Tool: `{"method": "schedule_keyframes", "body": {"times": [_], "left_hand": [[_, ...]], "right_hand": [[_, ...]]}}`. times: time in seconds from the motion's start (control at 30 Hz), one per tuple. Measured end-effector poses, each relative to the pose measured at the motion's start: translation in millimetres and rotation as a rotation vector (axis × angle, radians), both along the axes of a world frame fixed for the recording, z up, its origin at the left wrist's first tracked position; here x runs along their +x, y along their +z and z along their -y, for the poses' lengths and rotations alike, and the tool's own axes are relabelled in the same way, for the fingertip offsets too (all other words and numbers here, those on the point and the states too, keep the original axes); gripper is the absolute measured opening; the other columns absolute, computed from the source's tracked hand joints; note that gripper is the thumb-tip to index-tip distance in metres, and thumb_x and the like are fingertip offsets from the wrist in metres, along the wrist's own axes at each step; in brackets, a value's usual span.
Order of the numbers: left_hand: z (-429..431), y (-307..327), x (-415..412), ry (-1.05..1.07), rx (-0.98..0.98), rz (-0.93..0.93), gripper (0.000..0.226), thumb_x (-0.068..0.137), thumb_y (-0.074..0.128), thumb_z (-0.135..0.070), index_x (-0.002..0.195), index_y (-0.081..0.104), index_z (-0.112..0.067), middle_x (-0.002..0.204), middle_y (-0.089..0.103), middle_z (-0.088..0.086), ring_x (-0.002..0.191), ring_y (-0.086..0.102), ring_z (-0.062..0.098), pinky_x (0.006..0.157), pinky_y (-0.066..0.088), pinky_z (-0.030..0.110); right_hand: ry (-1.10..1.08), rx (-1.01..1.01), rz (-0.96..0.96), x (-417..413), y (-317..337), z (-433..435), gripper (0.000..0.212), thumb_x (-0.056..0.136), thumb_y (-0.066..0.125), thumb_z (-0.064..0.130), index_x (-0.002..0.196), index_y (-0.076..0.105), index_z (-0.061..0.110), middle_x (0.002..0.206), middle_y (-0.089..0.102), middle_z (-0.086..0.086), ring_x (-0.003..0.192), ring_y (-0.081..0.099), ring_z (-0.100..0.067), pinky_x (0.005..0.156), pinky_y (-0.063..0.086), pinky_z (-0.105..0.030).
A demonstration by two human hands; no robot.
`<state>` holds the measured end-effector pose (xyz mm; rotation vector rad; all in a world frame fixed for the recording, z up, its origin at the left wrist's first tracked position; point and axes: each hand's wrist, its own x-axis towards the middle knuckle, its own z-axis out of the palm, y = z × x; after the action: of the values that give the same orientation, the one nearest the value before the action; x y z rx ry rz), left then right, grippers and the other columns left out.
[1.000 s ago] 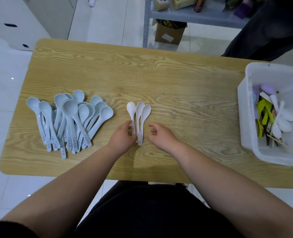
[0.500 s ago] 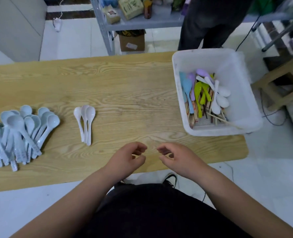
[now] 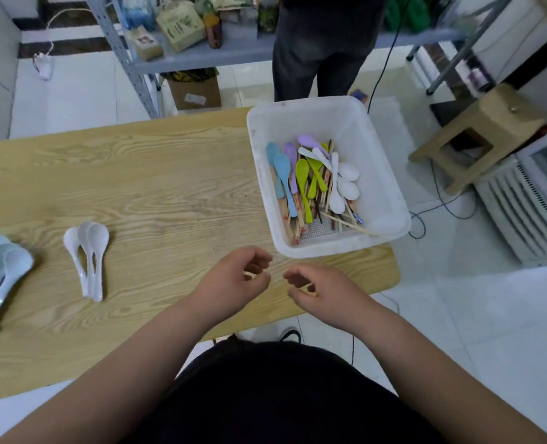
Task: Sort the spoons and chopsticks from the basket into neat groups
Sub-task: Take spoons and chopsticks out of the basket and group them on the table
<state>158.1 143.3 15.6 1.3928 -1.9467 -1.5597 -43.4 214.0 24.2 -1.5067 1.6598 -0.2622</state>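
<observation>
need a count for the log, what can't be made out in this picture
1. Head view: the pale blue spoons are cut off by the left edge, so no full count.
2. Head view: the chopsticks in the basket lie under the coloured spoons; their number is hidden.
3. Head view: the packets on the shelf are blurred; labels unreadable.

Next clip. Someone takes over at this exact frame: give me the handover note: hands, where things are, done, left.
Left hand and right hand: empty, fingers loosely curled, above the table's near edge by the basket.
Done: three white spoons grouped on the table; pale blue spoons piled at far left.
Left: unsorted white spoons, coloured spoons and chopsticks in the basket.
</observation>
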Motion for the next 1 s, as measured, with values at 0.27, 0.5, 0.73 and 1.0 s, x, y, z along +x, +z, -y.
{"method": "schedule_keyframes", "body": {"times": [0.27,0.5,0.73,1.0], "left_hand": [[40,2,-36,-0.073,-0.062,-0.004,0.021,0.090,0.067,-0.015,0.109,0.064,-0.024,0.103,0.067,-0.008,0.091,0.063,0.000,0.083,0.053,0.021],[42,-12,-83,-0.025,-0.064,0.040,0.020,0.090,0.065,-0.015,0.104,0.063,-0.030,0.101,0.065,-0.015,0.093,0.062,-0.003,0.081,0.051,0.017],[51,-39,-144,0.087,-0.092,0.175,0.023,0.092,0.064,-0.019,0.113,0.064,-0.026,0.105,0.062,-0.010,0.098,0.061,0.002,0.085,0.052,0.023],[47,-60,-174,0.045,-0.162,0.431,0.027,0.095,0.058,-0.027,0.121,0.062,-0.026,0.109,0.058,-0.007,0.095,0.060,0.013,0.083,0.051,0.031]], "right_hand": [[-0.132,-0.022,0.044,-22,-2,10,0.027,0.094,0.064,0.029,0.121,0.065,0.027,0.114,0.066,0.016,0.104,0.061,0.006,0.092,0.053,-0.025],[-0.086,-0.043,0.054,-89,-4,61,0.018,0.097,0.061,0.028,0.114,0.066,0.030,0.104,0.064,0.022,0.098,0.060,0.008,0.088,0.052,-0.021],[0.083,-0.096,-0.181,-168,-31,148,0.035,0.094,0.057,0.033,0.127,0.061,0.020,0.125,0.060,-0.004,0.112,0.059,-0.019,0.094,0.051,-0.039],[0.267,-0.090,-0.533,-192,-65,216,0.050,0.094,0.050,0.013,0.142,0.040,0.006,0.129,0.047,-0.020,0.112,0.051,-0.037,0.078,0.040,-0.037]]}}
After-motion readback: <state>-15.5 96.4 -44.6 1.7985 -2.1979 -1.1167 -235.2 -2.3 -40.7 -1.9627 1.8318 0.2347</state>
